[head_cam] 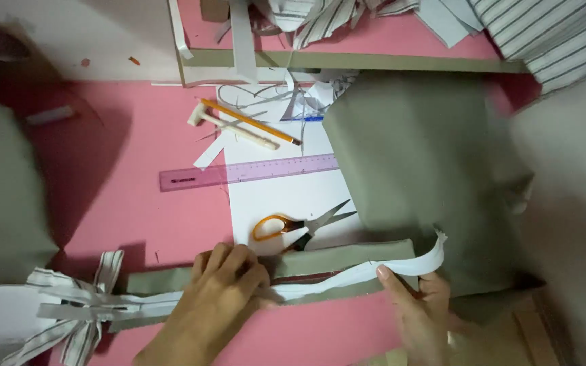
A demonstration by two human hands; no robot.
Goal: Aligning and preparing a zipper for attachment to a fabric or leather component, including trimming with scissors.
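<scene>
My left hand [222, 291] presses flat on a long folded strip of olive-green fabric [347, 261] lying across the pink surface [137, 217]. A white paper strip [367, 281] runs along the fabric's fold. My right hand [418, 305] pinches that white strip near its curled right end. Orange-handled scissors [293, 225] lie just beyond the fabric on a white sheet [286, 196]. A larger piece of the same olive fabric [422, 163] spreads to the right.
A purple ruler [239, 171], a yellow pencil [252, 122] and a cream tool [228, 127] lie further away. Striped fabric scraps [79, 305] sit at lower left, striped cloth [557, 34] at top right. A cardboard edge [347, 62] crosses the top.
</scene>
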